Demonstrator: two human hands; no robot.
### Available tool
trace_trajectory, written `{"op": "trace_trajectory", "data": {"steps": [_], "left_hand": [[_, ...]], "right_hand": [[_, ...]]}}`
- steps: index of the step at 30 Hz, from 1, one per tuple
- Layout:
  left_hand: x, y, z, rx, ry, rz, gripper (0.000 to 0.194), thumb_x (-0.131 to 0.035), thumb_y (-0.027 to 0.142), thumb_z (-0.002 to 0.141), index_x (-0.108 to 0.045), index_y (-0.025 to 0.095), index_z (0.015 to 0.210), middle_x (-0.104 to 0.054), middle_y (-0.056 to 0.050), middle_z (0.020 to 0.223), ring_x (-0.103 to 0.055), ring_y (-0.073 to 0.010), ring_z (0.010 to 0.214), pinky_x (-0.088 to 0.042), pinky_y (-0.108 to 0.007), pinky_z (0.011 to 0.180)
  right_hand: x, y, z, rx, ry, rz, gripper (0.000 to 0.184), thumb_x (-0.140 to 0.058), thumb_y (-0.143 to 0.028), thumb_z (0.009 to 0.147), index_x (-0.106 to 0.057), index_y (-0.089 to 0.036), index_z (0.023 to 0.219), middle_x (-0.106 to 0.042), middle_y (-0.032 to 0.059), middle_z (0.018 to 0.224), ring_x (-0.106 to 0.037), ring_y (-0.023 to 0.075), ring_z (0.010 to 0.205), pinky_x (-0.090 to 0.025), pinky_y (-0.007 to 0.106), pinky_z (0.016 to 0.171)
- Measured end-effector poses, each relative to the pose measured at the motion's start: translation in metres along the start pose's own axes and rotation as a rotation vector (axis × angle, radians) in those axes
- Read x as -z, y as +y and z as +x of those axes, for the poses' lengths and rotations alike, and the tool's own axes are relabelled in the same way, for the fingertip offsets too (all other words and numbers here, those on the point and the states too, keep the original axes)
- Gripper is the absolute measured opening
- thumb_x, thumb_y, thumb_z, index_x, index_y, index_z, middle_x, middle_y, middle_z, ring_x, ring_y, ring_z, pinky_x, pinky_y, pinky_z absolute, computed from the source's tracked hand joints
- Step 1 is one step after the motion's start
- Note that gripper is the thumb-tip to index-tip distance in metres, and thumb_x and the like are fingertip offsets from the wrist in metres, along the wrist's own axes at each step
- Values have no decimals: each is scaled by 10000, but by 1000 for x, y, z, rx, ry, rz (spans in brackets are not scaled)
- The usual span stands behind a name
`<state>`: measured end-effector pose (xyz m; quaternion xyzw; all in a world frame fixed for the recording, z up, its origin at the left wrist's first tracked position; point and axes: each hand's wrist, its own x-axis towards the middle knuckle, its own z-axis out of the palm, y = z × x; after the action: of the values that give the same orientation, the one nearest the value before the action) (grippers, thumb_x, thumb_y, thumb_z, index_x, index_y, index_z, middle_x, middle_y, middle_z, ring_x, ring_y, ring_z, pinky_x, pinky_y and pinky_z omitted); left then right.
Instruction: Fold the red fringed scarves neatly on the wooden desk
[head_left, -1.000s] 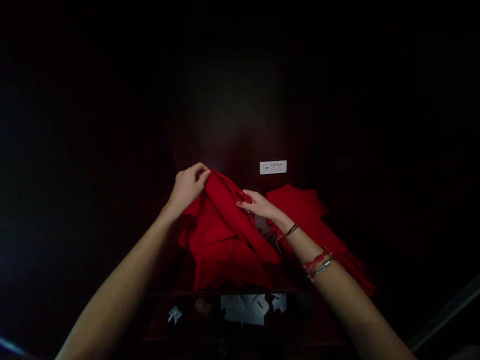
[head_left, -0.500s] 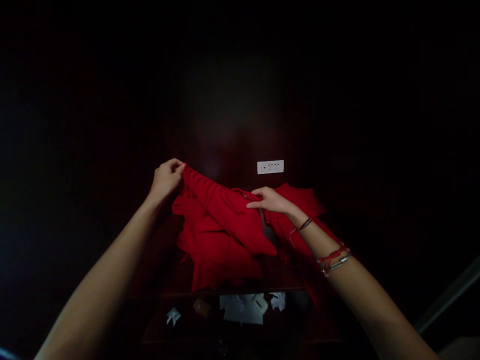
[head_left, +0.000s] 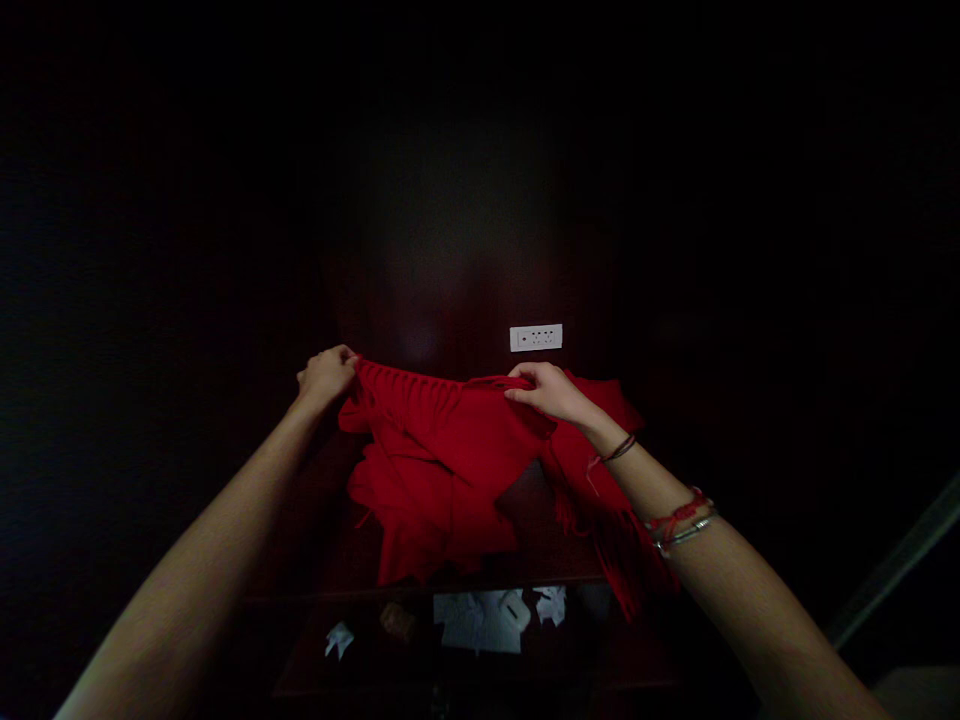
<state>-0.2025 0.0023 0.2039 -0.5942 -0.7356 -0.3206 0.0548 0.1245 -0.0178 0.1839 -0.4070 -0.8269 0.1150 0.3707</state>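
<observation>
A red fringed scarf (head_left: pixel 442 460) is stretched between my two hands over a dark wooden surface. My left hand (head_left: pixel 327 376) is closed on its upper left corner. My right hand (head_left: pixel 546 391) pinches the top edge further right. The cloth hangs in folds below that edge, and a fringed end (head_left: pixel 622 560) trails under my right forearm. Bracelets circle my right wrist.
A white socket plate (head_left: pixel 535 337) is set in the dark wall panel just behind the scarf. White paper scraps (head_left: pixel 480 620) lie on a lower dark surface near me. Everything else around is in darkness.
My hands have moved apart, the left going further left and the right rising to the top edge. The bunched scarf is now pulled out into a wide straight edge.
</observation>
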Motion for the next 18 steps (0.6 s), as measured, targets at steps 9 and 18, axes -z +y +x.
{"op": "trace_trajectory", "data": {"steps": [9, 18], "left_hand": [[-32, 116, -75, -655, -382, -376, 269, -473, 272, 694, -584, 158, 910, -629, -23, 831, -560, -147, 767, -406, -222, 689], [6, 100, -54, -534, -154, -252, 193, -424, 153, 670, -604, 178, 734, -630, -21, 751, -554, -154, 736, -377, -228, 640]], "right_hand": [[-1, -27, 3, 95, 100, -9, 129, -571, -156, 636, -568, -155, 765, -578, -18, 636, -509, 93, 591, -341, 188, 555], [3, -10, -1, 30, -80, 140, 144, -529, -272, 673, -543, -136, 629, -483, -43, 551, -424, 76, 531, -317, 192, 504]]}}
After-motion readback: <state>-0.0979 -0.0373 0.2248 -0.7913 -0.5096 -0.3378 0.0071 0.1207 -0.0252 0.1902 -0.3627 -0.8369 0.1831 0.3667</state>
